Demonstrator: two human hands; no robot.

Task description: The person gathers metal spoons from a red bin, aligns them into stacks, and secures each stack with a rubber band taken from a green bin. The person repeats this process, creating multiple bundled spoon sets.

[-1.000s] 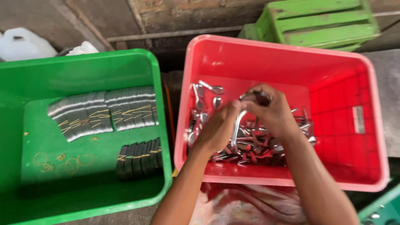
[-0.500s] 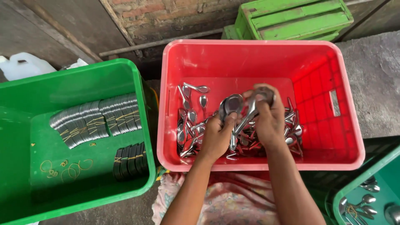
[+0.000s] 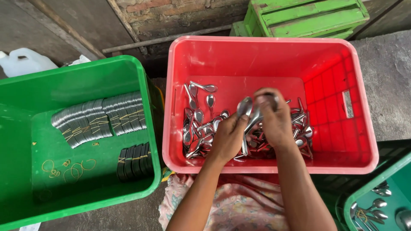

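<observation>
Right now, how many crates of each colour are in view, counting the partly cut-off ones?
Red crates: 1, the red crate that both hands, left hand and right hand, reach into.
Green crates: 3, the big green crate, the slatted green crate and the green crate corner.
Total: 4

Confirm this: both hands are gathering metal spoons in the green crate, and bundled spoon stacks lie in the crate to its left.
Wrong crate colour. In the head view the left hand and right hand gather metal spoons in the red crate; the bundled spoon stacks lie in the green crate to its left.
</observation>
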